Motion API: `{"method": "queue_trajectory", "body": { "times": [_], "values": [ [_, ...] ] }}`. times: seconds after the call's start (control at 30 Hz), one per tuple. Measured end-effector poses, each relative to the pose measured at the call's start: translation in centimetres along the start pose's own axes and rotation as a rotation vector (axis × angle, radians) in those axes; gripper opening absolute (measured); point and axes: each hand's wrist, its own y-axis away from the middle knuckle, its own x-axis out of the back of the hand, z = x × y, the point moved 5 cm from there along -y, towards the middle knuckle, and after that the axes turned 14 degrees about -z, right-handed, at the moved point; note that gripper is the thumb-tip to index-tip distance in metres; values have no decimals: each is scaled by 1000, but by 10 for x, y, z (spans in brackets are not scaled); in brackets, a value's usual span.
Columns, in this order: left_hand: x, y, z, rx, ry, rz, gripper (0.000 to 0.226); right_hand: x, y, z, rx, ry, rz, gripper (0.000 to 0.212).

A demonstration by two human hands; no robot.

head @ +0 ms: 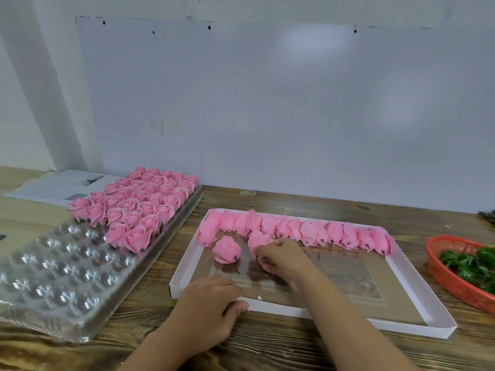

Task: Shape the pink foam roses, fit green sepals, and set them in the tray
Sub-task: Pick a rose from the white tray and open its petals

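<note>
The right hand reaches into the white box and pinches a pink bud between thumb and fingertips, at the near edge of a row of buds that lines the box's far wall just beyond that hand. The left hand rests on the box's near left corner, fingers curled over the rim and gripping it. Between the two hands and slightly farther out, a loose bud lies alone on the box floor, apart from the row. Well to the left of the left hand sits the clear tray; its far cups are filled with finished roses standing upright, while the near cups show bare plastic. Far to the right of the right hand, a red basket holds green sepals, partly cut off by the frame edge. Beyond the tray, some printed papers lie on the wooden table, against the white wall.
</note>
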Motion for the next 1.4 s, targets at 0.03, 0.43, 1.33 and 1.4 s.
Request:
{"method": "queue_trajectory", "body": {
  "times": [0.03, 0.43, 1.33, 1.4],
  "values": [
    [0, -1, -1, 37, 43, -34, 32, 3, 5, 1, 1, -57, -17, 21],
    [4, -52, 0, 359, 1162, -72, 52, 26, 57, 7, 132, -354, -280, 11],
    [-1, -48, 14, 264, 1224, 71, 26, 7, 77, -1, 291, 187, -139, 36],
    [-2, -47, 13, 272, 1266, 51, 25, 7, 76, -1, 374, 281, -29, 37]
  ]
}}
